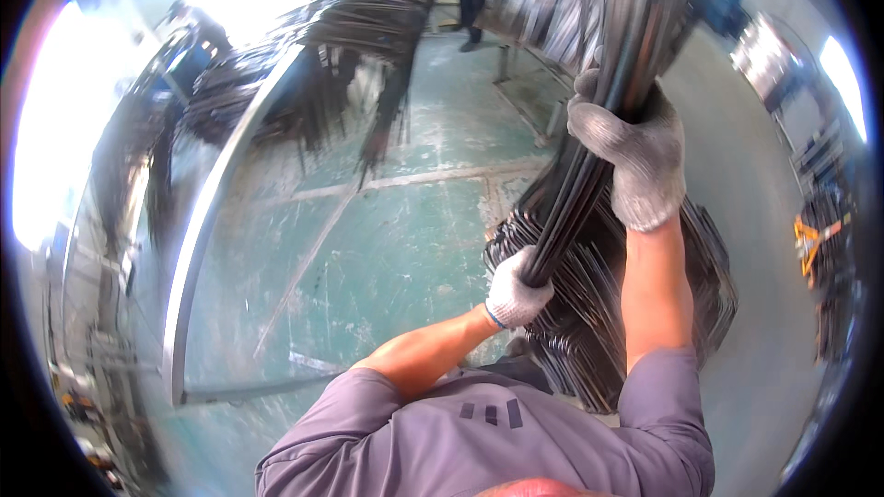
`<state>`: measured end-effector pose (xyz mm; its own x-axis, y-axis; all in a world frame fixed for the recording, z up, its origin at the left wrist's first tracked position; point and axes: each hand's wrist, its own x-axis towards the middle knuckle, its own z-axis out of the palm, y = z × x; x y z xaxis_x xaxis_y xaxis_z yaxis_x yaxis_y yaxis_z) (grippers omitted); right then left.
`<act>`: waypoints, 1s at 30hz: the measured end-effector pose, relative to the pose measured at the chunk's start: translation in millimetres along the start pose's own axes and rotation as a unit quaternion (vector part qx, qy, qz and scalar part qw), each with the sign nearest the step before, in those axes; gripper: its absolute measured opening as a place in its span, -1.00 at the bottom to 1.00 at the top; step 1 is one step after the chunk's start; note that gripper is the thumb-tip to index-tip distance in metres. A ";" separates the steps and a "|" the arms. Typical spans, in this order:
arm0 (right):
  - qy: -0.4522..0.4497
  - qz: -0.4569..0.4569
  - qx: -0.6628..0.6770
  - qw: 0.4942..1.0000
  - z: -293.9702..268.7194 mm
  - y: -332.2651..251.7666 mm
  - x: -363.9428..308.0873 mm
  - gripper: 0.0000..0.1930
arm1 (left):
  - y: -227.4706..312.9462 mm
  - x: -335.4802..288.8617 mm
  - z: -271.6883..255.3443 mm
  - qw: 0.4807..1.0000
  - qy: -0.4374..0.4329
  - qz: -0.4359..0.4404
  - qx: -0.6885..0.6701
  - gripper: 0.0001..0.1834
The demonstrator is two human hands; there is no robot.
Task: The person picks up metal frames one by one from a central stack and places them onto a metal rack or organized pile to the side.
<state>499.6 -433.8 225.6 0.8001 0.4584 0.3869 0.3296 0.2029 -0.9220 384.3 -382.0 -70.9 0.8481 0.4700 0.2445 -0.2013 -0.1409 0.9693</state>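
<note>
Both hands, left hand (pixel 517 291) and right hand (pixel 635 158), grip rod bundle (pixel 589 166); top cropped.

Left hand (pixel 517 290): in a white knit glove with a blue cuff edge, fist closed tight, knuckles turned up toward the camera.
Left forearm: bare, coming up from the lower middle, bent at the elbow and angled up to the right.
Right hand (pixel 635 161): in a grey-white knit glove, raised higher and farther out than the left, fingers wrapped shut.
Right forearm: bare, nearly straight and upright, reaching out from a grey short sleeve.
</note>
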 end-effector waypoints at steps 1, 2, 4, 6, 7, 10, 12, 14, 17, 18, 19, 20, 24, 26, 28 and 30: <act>-0.027 -0.013 0.033 0.999 20.4 -16.2 -5.4 -0.36 | 9.7 5.4 -20.8 0.999 0.036 0.032 0.021 -0.75; -0.065 -0.031 0.042 0.996 38.2 -30.2 -8.5 -0.22 | 19.6 12.0 -43.5 0.993 0.074 0.073 0.055 -0.76; -0.150 -0.118 0.073 0.979 77.3 -45.7 -6.0 -0.20 | 31.4 27.0 -92.0 0.964 0.174 0.149 0.134 -0.75; -0.243 -0.198 0.122 0.942 113.6 -56.5 1.7 -0.16 | 38.8 36.0 -140.0 0.932 0.257 0.182 0.181 -0.69; -0.291 -0.237 0.141 0.916 126.0 -66.4 4.6 -0.13 | 44.5 44.3 -158.7 0.915 0.290 0.213 0.185 -0.66; -0.380 -0.313 0.234 0.838 175.5 -77.8 7.9 -0.14 | 59.3 55.1 -218.8 0.854 0.380 0.251 0.253 -0.61; -0.459 -0.316 0.321 0.766 211.2 -83.8 5.4 -0.16 | 67.3 47.1 -259.5 0.834 0.406 0.250 0.279 -0.63; -0.486 -0.351 0.330 0.729 240.4 -88.4 1.9 -0.20 | 59.2 37.3 -290.6 0.812 0.432 0.249 0.304 -0.63; -0.480 -0.382 0.325 0.720 275.2 -81.5 -12.0 -0.22 | 50.8 2.7 -290.4 0.843 0.411 0.218 0.269 -0.57; -0.463 -0.363 0.315 0.745 280.0 -76.7 -17.5 -0.21 | 43.1 0.2 -290.7 0.847 0.420 0.208 0.253 -0.57; -0.448 -0.346 0.295 0.770 282.7 -73.6 -22.5 -0.19 | 43.3 2.1 -283.0 0.846 0.420 0.219 0.245 -0.59; -0.445 -0.314 0.331 0.770 280.9 -74.3 -30.8 -0.19 | 40.9 3.7 -274.9 0.845 0.412 0.238 0.243 -0.59; -0.486 -0.213 0.293 0.795 236.1 -89.4 -30.3 -0.24 | 77.4 6.7 -257.2 0.834 0.402 0.276 0.256 -0.55; -0.486 -0.203 0.255 0.811 208.3 -105.0 -29.6 -0.24 | 99.7 10.2 -262.0 0.841 0.384 0.293 0.245 -0.54; -0.457 -0.237 0.206 0.832 183.2 -120.3 -29.1 -0.26 | 123.5 20.6 -263.6 0.841 0.359 0.322 0.245 -0.54; -0.425 -0.275 0.174 0.844 170.9 -128.5 -21.3 -0.29 | 146.7 22.6 -276.3 0.831 0.352 0.343 0.260 -0.55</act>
<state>354.6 -321.8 337.7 -0.1244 0.6367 0.7610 0.2482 0.7625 -0.5975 238.6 -151.3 83.8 0.0868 0.4913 0.8667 -0.1249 -0.8577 0.4987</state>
